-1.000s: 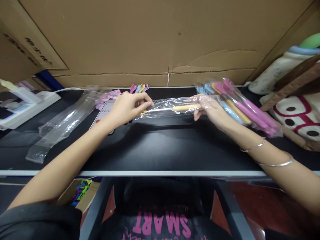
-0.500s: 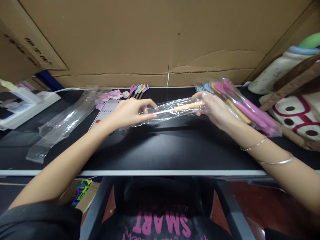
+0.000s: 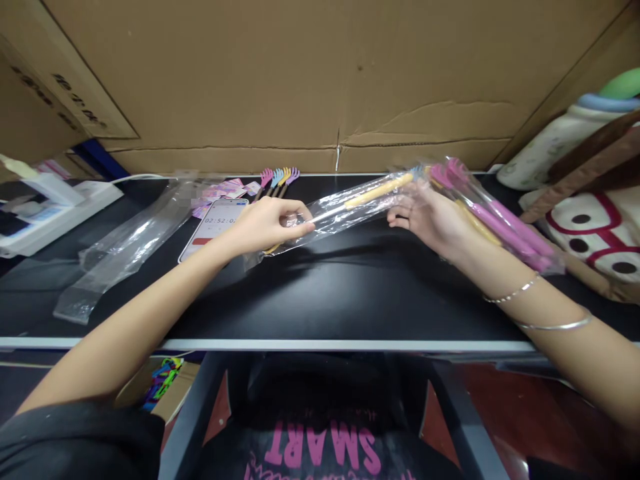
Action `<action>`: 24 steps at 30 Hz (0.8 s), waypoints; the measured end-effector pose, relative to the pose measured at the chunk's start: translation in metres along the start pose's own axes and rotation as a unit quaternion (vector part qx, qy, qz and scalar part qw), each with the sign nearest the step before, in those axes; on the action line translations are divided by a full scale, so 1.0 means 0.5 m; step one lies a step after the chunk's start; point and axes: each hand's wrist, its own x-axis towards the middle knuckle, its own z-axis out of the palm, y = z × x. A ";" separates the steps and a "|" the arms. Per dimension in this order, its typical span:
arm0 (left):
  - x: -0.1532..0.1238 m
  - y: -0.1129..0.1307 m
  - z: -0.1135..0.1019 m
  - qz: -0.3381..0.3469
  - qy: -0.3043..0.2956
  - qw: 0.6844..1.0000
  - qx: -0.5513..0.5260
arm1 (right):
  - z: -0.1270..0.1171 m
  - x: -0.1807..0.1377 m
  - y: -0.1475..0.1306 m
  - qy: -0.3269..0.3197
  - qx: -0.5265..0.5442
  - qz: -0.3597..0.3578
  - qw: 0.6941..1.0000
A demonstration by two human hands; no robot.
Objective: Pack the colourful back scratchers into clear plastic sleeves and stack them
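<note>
My left hand [image 3: 267, 225] is closed, pinching one end of a clear plastic sleeve [image 3: 345, 207] that holds a yellow-handled back scratcher [image 3: 373, 193]. The sleeve slants up to the right above the black table [image 3: 350, 293]. My right hand [image 3: 430, 217] sits at the sleeve's far end with fingers loosely spread, beside or just under it. Behind that hand lies a pile of bagged pink, blue and yellow back scratchers [image 3: 493, 217].
A phone showing a timer [image 3: 213, 220] lies by my left hand. Several loose small scratchers [image 3: 279, 179] lie at the table's back edge. Empty plastic sleeves [image 3: 125, 247] lie at left, beside a white device [image 3: 45, 207]. Cardboard [image 3: 320, 80] walls the back; bags [image 3: 590, 193] stand at right.
The bagged scratcher has tilted, its right end rising toward the pile. My right hand has loosened its hold on that end and its fingers have spread. My left hand has shifted slightly toward me.
</note>
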 end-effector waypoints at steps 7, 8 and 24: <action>0.005 -0.005 0.007 -0.003 0.006 1.000 -0.027 | 0.021 -0.019 -0.006 -0.083 -0.073 -0.004 0.994; 0.003 -0.002 0.008 -0.003 0.006 1.000 -0.026 | 0.022 -0.020 -0.004 -0.081 -0.077 -0.012 0.994; 0.026 0.046 -0.026 0.036 0.106 0.993 0.033 | 0.007 -0.015 -0.016 0.026 -0.077 -0.152 0.985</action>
